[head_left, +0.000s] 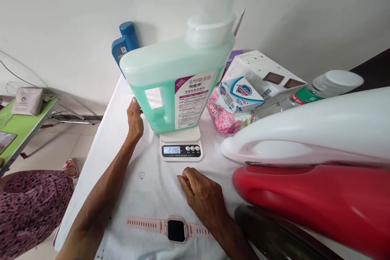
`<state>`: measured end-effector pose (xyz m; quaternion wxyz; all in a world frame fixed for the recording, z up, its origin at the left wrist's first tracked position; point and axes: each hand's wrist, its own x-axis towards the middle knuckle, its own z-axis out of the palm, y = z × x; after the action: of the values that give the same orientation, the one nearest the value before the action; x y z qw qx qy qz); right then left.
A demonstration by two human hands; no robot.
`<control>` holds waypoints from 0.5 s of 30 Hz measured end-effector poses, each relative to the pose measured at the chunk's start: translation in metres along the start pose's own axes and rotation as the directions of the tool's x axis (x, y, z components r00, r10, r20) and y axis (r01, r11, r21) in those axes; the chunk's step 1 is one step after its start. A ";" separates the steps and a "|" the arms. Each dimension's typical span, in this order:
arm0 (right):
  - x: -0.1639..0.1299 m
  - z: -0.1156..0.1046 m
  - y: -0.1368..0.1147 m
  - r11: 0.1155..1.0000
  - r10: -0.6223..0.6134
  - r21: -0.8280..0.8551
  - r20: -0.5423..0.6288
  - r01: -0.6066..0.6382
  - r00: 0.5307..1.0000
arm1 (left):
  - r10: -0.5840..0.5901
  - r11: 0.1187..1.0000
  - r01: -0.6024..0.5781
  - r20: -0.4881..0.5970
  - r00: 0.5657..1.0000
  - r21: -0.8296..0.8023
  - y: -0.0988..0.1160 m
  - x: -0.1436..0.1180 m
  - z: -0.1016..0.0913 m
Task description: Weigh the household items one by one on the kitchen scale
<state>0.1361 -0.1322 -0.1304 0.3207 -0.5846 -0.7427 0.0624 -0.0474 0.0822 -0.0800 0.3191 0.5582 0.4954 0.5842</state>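
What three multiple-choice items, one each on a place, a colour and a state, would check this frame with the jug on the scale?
1. Where does the green jug stand?
A. on the kitchen scale
B. on the floor
C. on the pink watch

2. What colour is the bottle behind the jug?
A. yellow
B. blue
C. black

3. How is the right hand?
A. gripping the jug
B. holding the watch
C. lying on the white table cover, holding nothing

Answers:
1 A, its base sits on the scale's platform.
2 B, its cap and body show blue at the wall.
3 C, it lies palm down before the scale, while the left hand touches the jug's handle side.
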 end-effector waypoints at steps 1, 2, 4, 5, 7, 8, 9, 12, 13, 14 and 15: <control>0.000 0.000 0.000 1.000 -0.001 -0.003 -0.001 0.001 1.000 | 0.050 0.998 -0.049 0.029 0.998 -0.036 0.010 0.000 0.001; 0.000 0.000 0.000 1.000 -0.003 -0.006 -0.004 0.003 1.000 | 0.098 0.993 -0.094 0.059 0.993 -0.072 0.021 0.000 0.002; -0.001 0.001 0.000 1.000 -0.007 -0.011 -0.013 0.007 1.000 | 0.159 0.982 -0.147 0.096 0.983 -0.120 0.043 -0.001 0.005; -0.001 0.001 0.000 1.000 -0.011 -0.012 -0.020 0.010 1.000 | 0.174 0.979 -0.160 0.108 0.979 -0.125 0.053 -0.002 0.007; -0.001 0.001 0.000 1.000 -0.019 -0.014 -0.036 0.018 0.999 | 0.166 0.983 -0.152 0.143 0.976 -0.103 0.070 -0.004 0.009; -0.001 0.001 0.001 1.000 -0.023 -0.017 -0.043 0.023 0.999 | 0.143 0.987 -0.129 0.153 0.978 -0.099 0.076 -0.005 0.010; -0.002 0.002 0.002 0.999 -0.027 -0.022 -0.051 0.026 0.998 | 0.113 0.990 -0.097 0.159 0.981 -0.107 0.081 -0.006 0.011; -0.004 0.005 0.006 0.998 -0.056 -0.040 -0.068 0.053 0.996 | 0.001 0.982 0.017 0.097 0.995 -0.186 0.086 -0.005 0.018; -0.006 0.007 0.008 0.997 -0.069 -0.043 -0.069 0.067 0.995 | -0.029 0.974 0.042 0.061 0.998 -0.225 0.086 -0.003 0.022; -0.007 0.010 0.010 0.996 -0.078 -0.042 -0.070 0.076 0.994 | -0.057 0.965 0.062 0.029 0.998 -0.256 0.087 -0.001 0.025; -0.009 0.014 0.012 0.996 -0.081 -0.041 -0.078 0.078 0.994 | -0.080 0.957 0.078 0.003 0.997 -0.280 0.088 0.002 0.029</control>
<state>0.1396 -0.1324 -0.1502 0.3408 -0.5625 -0.7532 0.0121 -0.0044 0.0636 -0.0007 0.4158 0.4846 0.4309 0.6376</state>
